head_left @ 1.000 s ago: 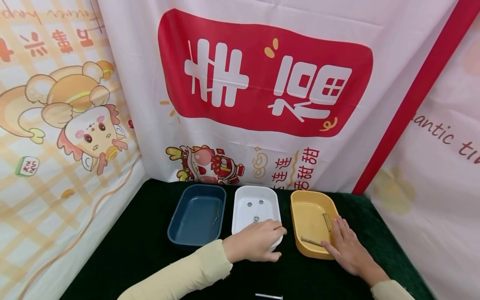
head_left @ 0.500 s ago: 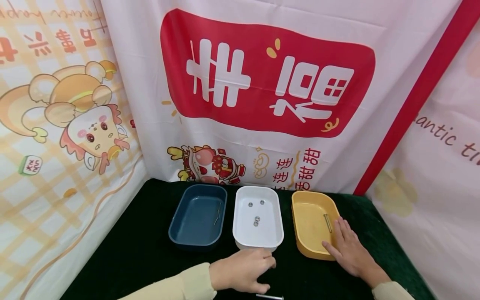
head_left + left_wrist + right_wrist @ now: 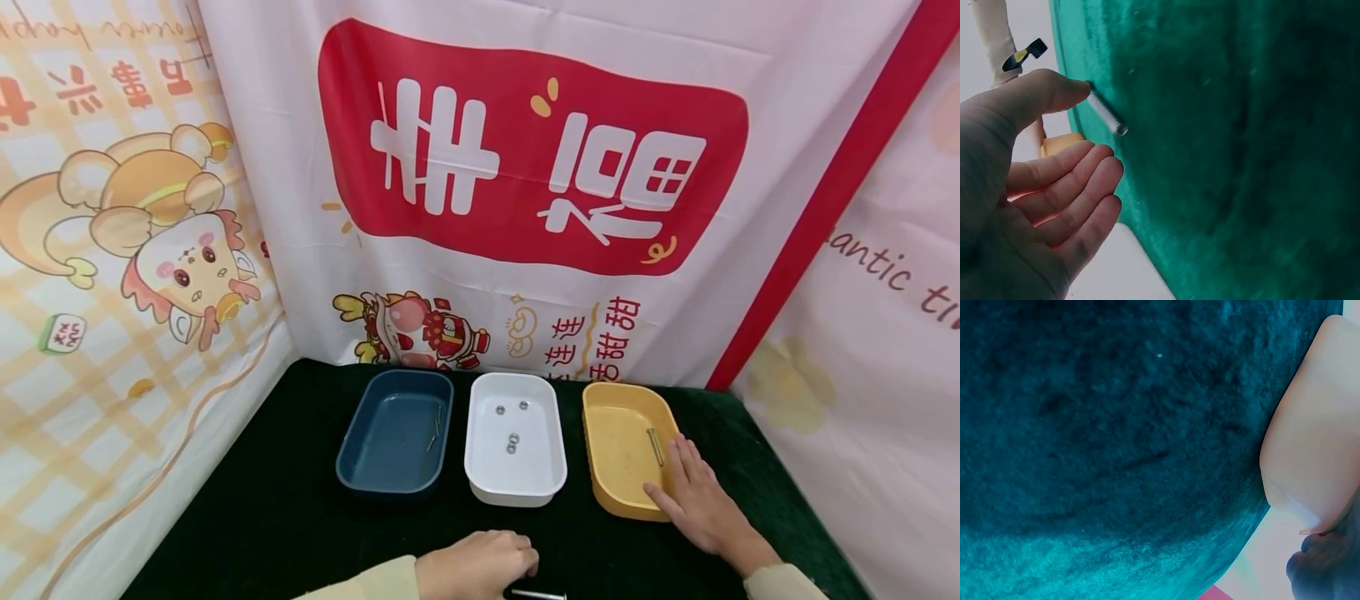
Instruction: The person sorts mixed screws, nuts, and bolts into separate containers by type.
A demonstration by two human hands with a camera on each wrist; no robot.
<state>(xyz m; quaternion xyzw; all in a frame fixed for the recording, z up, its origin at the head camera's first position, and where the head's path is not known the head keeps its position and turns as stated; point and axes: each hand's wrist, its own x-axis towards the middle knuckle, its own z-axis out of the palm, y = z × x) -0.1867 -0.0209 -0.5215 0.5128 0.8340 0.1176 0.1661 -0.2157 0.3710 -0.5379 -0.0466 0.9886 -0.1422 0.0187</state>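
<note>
My left hand [image 3: 480,567] is low at the front of the table, just left of a shiny metal bolt [image 3: 538,594] lying on the green cloth. The left wrist view shows its fingers [image 3: 1079,200] apart from the thumb, the thumb tip overlapping one end of the bolt [image 3: 1109,114]; nothing is gripped. On the right side of the yellow tray [image 3: 626,504], my right hand [image 3: 705,504] rests with straight fingers on the rim. One bolt [image 3: 656,447] lies inside that tray. In the right wrist view only part of the right hand [image 3: 1325,565] shows, beside the tray wall [image 3: 1310,425].
In the middle stands a white tray [image 3: 515,497] with several nuts [image 3: 512,443]. To its left, a dark blue tray [image 3: 352,479] holds thin screws [image 3: 434,429]. Dark green cloth [image 3: 300,517] covers the table, and a printed curtain [image 3: 525,308] hangs behind.
My left hand has moved from the white tray's front right corner towards the bolt at the front. A second bolt in the yellow tray no longer shows. The right hand stays on the rim.
</note>
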